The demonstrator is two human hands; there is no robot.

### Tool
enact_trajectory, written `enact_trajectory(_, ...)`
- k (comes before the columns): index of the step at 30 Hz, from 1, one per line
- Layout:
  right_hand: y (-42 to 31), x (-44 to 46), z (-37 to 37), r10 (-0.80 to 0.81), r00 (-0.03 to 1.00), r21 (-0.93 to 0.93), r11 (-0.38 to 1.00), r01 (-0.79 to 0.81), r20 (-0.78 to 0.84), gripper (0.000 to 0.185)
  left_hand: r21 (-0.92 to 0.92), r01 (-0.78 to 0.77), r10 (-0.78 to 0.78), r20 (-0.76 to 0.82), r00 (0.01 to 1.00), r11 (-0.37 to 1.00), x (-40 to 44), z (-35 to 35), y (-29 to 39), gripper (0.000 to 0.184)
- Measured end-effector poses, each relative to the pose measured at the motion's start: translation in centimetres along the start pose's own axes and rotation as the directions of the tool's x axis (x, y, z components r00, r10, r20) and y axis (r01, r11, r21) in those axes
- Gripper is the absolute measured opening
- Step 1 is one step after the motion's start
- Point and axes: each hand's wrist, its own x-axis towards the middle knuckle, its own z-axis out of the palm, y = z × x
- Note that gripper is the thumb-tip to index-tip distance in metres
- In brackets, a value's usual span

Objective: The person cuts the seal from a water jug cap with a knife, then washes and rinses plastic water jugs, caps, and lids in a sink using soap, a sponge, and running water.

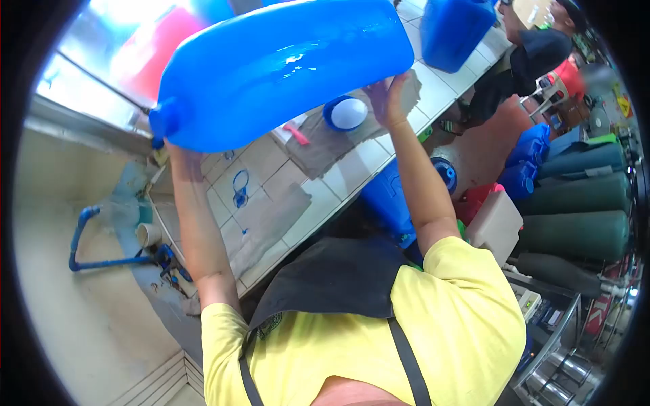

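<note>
A large blue water container is held up on its side above the tiled counter, its capped-looking neck toward the left. My left hand is under the neck end, with its fingers mostly hidden behind the container. At the other end, my right hand supports the bottom edge, fingers partly showing against it. Below the container, a blue round thing with a white domed top sits on a grey cloth. Beside it lies a small pink item.
The white tiled counter carries blue rings and a wet cloth. Another blue container stands on its far end. Blue pipe runs along the left wall. A person and several green tanks are at right.
</note>
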Motion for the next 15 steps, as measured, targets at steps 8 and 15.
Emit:
enact_trajectory(8, 7.4, -6.7, -5.2, -0.073, 0.948, -0.918, 0.284, -0.278, -0.309, 0.064, 0.577, 0.22, -0.188, -0.116, 0.975, 0.786, 12.2, 23.2, 1.4, 0.051)
enact_trajectory(15, 8.6, -5.8, -0.6, -0.045, 0.969, -0.965, -0.089, -0.245, -0.242, 0.079, 0.954, -0.108, -0.28, 0.189, 0.941, 0.28, 18.3, 36.2, -8.1, 0.053)
